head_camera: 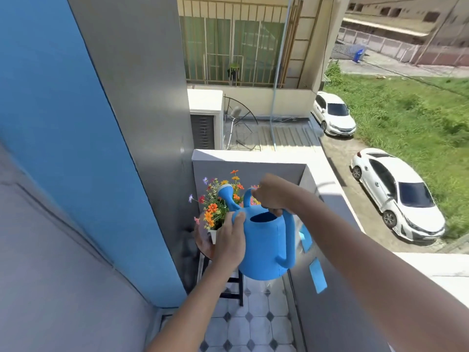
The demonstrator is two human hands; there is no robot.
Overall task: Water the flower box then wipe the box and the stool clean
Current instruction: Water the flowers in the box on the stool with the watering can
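A blue watering can [266, 246] hangs above the stool, its spout pointing away over the flowers. My right hand [272, 193] grips the can's top handle. My left hand [229, 241] is pressed against the can's left side. Behind the can stands a white flower box [213, 235] full of orange, red and purple flowers [215, 204]; only its left corner shows. It rests on a round brown stool [203, 243] with dark legs, mostly hidden by my left hand and the can.
A narrow balcony with a patterned tile floor [253, 323]. A blue and grey wall [101, 148] closes the left side, a grey parapet [330, 288] the right and far sides. Beyond the parapet lie parked white cars [398, 196] and grass far below.
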